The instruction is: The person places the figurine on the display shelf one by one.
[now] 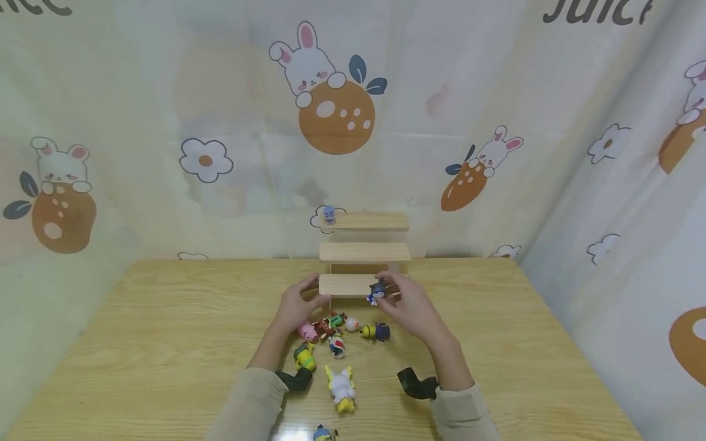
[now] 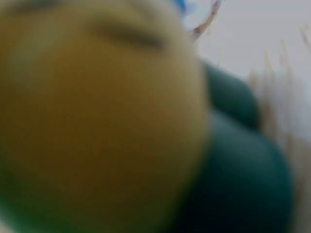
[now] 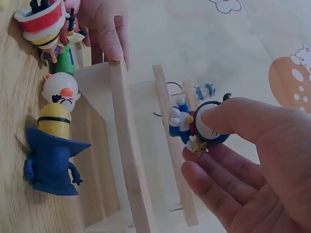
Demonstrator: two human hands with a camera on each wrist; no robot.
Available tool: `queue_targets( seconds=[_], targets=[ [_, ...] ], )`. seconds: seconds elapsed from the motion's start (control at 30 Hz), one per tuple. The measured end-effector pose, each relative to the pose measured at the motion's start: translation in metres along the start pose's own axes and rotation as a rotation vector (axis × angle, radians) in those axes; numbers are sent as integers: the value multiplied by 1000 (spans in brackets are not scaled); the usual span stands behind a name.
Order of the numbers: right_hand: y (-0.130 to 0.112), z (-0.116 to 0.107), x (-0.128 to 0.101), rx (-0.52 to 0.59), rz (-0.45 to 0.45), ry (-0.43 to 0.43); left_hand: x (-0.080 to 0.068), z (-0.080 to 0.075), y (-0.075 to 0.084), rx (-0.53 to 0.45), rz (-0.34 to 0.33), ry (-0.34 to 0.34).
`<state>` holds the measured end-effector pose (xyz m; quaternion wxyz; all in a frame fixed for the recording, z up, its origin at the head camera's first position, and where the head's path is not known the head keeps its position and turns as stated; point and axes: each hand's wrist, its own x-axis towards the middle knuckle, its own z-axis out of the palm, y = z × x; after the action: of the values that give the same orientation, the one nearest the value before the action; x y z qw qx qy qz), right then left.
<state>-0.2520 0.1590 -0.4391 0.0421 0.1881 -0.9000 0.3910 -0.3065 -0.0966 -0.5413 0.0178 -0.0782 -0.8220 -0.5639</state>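
Note:
My right hand pinches a small blue-and-white cartoon figurine with a dark hooded head, held by its head between thumb and fingers. In the right wrist view the figurine lies sideways, beside the wooden steps. My left hand grips the left end of the lowest step of a three-tier display stand, thumb on the front edge. A small blue figurine stands at the left of the top step. The left wrist view is mostly filled by a blurred yellow rounded thing.
Several toy figures lie before the stand, among them a yellow one in blue, a pink one and a white-and-yellow one. Another figure lies near the front edge. A printed curtain hangs behind the table.

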Motion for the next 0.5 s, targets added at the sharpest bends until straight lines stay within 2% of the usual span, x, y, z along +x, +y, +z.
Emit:
queue_targets(
  seconds=[0.23, 0.5],
  targets=[
    [3, 1, -4, -3, 13, 39, -1, 3, -2, -19, -5, -28],
    [1, 3, -1, -19, -27, 72, -1, -1, -2, -28, -6, -5]
  ],
)
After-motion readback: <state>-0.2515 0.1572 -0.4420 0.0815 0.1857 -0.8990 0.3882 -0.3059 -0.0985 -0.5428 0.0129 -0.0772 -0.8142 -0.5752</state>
